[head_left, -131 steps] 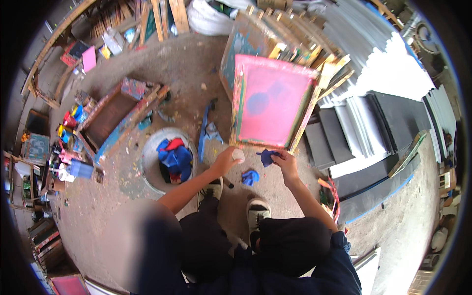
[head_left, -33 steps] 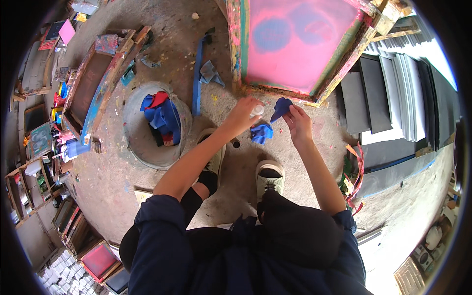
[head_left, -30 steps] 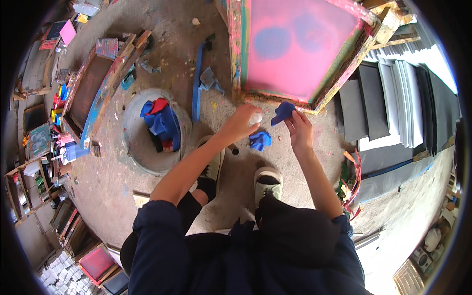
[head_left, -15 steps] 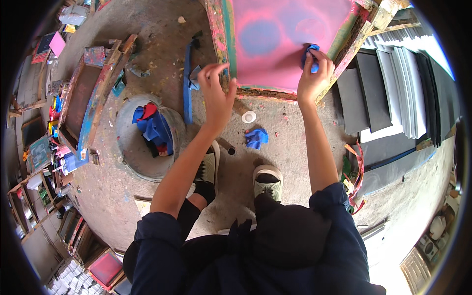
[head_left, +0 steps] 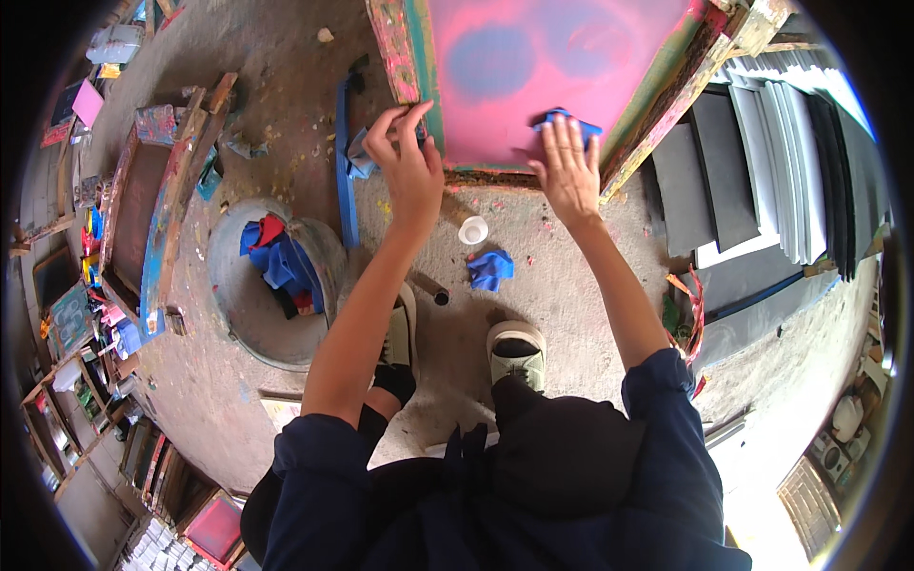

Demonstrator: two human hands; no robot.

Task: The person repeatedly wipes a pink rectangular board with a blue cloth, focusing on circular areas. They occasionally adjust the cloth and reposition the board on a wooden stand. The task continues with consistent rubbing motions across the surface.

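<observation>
My right grip (head_left: 569,178) lies flat, fingers straight and unclenched, pressing a crumpled blue cloth (head_left: 588,127) against the pink screen (head_left: 547,88) at upper centre of the frame; my left grip (head_left: 411,176) is loosely curled, fingers apart. The pink looks hazy, with two blurred, round blue patches (head_left: 490,62) inside a paint-crusted wooden border (head_left: 392,48).
</observation>
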